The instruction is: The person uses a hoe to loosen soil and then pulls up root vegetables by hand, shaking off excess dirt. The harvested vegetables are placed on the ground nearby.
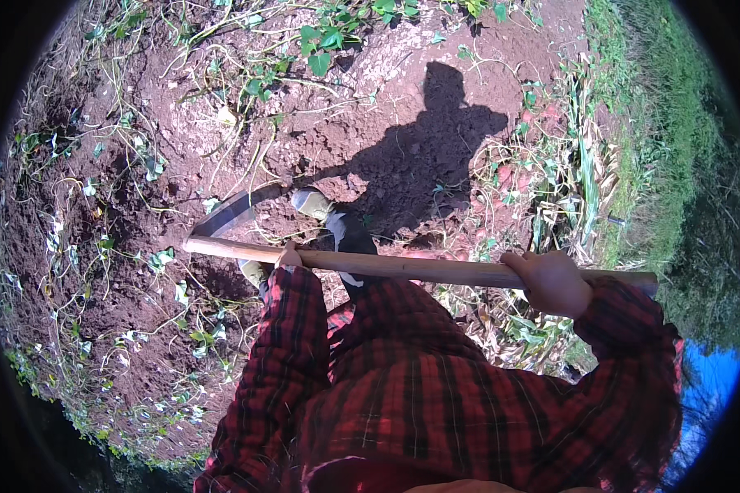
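A hoe with a thick wooden handle (pixel 407 267) lies crosswise in front of my body. Its metal blade (pixel 225 212) is at the left end, over or near the reddish soil; whether it touches is unclear. My left hand (pixel 289 254) grips the handle close to the blade, its fingers partly hidden by the wood and the sleeve. Near the other end, my right hand (pixel 549 280) is wrapped around the handle. Both sleeves are red and black plaid.
My shoe (pixel 311 203) is just right of the blade, the other below the handle. Leafy vines (pixel 160 259) trail over the soil. Reddish tubers (pixel 512 179) lie among vines at the right, beside dry stalks (pixel 586 166) and a grass strip (pixel 666 135).
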A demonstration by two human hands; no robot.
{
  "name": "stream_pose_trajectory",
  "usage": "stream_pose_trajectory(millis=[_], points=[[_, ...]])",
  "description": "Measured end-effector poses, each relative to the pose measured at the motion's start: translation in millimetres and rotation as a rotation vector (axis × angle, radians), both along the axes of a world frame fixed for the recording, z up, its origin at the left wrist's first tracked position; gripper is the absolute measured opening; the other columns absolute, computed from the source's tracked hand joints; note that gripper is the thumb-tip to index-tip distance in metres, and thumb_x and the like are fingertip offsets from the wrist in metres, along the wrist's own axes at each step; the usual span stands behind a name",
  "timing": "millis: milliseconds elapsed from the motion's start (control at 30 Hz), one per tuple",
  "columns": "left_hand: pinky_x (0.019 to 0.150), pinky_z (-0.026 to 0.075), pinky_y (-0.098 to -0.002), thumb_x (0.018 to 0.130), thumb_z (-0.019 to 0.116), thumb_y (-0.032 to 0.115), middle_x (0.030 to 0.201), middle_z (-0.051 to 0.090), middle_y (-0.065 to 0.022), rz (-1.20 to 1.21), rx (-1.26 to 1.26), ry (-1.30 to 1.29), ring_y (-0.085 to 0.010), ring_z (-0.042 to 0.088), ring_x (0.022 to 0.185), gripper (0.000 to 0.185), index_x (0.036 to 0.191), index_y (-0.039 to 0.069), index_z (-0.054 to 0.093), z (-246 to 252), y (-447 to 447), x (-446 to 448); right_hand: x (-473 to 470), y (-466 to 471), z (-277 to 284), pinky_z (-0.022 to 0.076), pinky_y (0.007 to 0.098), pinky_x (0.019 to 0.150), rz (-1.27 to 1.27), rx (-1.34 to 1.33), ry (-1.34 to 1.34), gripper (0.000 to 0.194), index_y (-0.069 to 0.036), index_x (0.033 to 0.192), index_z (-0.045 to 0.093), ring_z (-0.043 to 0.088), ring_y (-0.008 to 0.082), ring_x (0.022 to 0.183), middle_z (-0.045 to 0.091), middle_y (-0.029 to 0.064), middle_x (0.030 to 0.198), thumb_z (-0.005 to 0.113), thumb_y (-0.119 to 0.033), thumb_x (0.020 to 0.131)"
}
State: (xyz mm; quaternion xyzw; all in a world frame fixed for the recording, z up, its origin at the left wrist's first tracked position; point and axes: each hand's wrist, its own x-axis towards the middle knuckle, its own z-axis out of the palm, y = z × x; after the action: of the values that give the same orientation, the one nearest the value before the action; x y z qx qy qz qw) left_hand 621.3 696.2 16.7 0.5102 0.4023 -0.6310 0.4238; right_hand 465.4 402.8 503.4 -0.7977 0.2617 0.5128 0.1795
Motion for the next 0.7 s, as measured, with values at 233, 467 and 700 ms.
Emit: stream_pose_trajectory(millis=[233,467,700], points=[[0.064,0.053,-0.0476,0.089,0.045,0.029,0.080,0.052,-0.0166,-0.053,-0.029,-0.089,-0.0310,0.056,0.072,0.028,0.091,0.001,0.042,99.8,-18.9,27.0,-29.8,129.8,-8.7,0.0434,0.0391,0.048,-0.158,-0.249,-0.131,0.033,-0.010,0.100,0.049,0.058,0.0263,0.056,0.055,0.0095,0.067,0.057,-0.006,0.068],[0.059,0.051,-0.0456,0.086,0.053,0.028,0.072,0.050,-0.0121,-0.120,-0.043,-0.161,-0.0267,0.054,0.064,0.028,0.088,0.002,0.044,102.8,29.0,26.6,-41.1,238.6,-51.9,0.0463,0.0382,0.051,-0.344,-0.278,-0.077,0.026,-0.008,0.098,0.048,0.060,0.0274,0.058,0.056,0.0115,0.071,0.055,-0.006,0.072],[0.056,0.045,-0.0356,0.082,0.060,0.021,0.061,0.047,-0.0049,0.111,0.052,-0.062,-0.0200,0.049,0.057,0.019,0.074,0.009,0.048,53.1,59.6,24.4,-109.3,305.2,-115.7,0.0466,0.0454,0.054,-0.656,0.009,0.050,0.035,-0.013,0.105,0.046,0.060,0.0353,0.063,0.059,0.0146,0.079,0.058,-0.013,0.073]])
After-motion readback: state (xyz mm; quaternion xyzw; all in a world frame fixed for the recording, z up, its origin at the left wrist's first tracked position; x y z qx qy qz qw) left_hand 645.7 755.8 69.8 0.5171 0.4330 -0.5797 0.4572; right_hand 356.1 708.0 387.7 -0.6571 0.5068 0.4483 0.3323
